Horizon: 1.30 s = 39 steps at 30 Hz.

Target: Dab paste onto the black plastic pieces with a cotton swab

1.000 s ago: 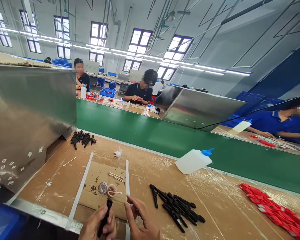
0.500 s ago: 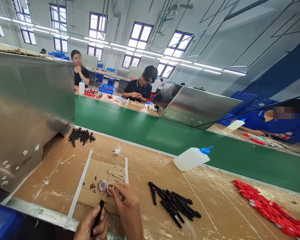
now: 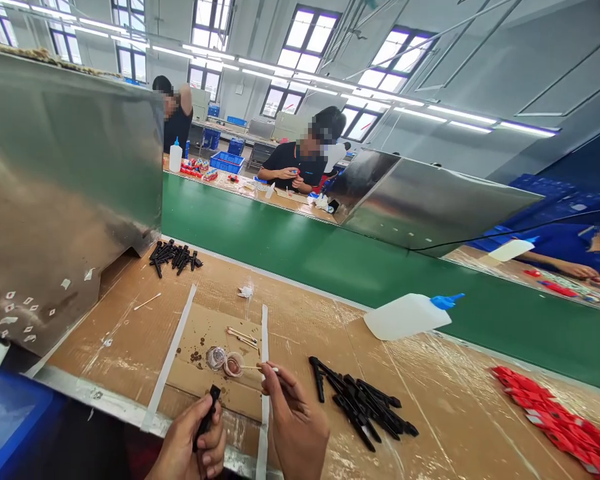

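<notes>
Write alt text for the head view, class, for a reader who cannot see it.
At a cardboard-covered bench, the left hand grips a black part while the right hand holds a swab to a small cup. More black parts, a white bottle and red pieces lie to the right; other people work across a green conveyor.

No text, label, brand, number or sign can be read anywhere. The white bottle point(image 3: 407, 315) at 3 o'clock on the surface point(image 3: 430, 393) shows a blank side. The small white stickers point(image 3: 25, 310) on the metal panel point(image 3: 65, 180) at 9 o'clock are too small to make out, as are the red pieces point(image 3: 560, 427) at 4 o'clock.
</notes>
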Motion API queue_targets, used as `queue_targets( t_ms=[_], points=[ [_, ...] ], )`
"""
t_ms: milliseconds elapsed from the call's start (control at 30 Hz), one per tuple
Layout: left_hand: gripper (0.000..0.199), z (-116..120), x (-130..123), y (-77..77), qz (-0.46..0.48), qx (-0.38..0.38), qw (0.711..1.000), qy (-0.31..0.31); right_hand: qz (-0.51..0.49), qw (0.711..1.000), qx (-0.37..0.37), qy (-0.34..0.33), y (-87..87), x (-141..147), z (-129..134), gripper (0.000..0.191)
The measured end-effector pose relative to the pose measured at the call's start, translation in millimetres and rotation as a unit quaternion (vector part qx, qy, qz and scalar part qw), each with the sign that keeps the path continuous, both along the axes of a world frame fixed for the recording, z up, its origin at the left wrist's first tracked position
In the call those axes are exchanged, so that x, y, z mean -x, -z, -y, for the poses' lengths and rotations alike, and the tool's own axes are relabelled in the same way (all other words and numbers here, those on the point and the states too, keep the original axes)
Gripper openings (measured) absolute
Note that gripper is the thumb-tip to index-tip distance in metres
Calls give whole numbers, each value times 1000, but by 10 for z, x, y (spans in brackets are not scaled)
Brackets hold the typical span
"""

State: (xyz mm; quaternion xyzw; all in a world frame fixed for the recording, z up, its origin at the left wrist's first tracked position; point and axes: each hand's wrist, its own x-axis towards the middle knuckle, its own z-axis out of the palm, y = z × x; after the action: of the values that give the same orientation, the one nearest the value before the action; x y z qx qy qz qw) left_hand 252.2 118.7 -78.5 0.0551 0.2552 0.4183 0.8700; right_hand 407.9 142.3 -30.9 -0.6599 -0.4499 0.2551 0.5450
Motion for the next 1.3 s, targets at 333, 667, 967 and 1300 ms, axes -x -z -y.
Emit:
queue_targets(
  t_ms=[333, 667, 967, 1300],
  points=[
    [49, 16, 8, -43, -22, 6, 1000, -4, -15, 999, -50, 8, 163, 284, 291, 30],
    [50, 9, 6, -45, -22, 15, 1000, 7, 11, 997, -76, -20, 226, 343, 276, 22],
    [50, -12, 14, -25, -9, 16, 1000, 13, 42, 993, -108, -17, 178, 387, 277, 15],
    [46, -35, 60, -68, 24, -8, 999, 39, 67, 987, -143, -7, 84, 398, 248, 18]
  ],
)
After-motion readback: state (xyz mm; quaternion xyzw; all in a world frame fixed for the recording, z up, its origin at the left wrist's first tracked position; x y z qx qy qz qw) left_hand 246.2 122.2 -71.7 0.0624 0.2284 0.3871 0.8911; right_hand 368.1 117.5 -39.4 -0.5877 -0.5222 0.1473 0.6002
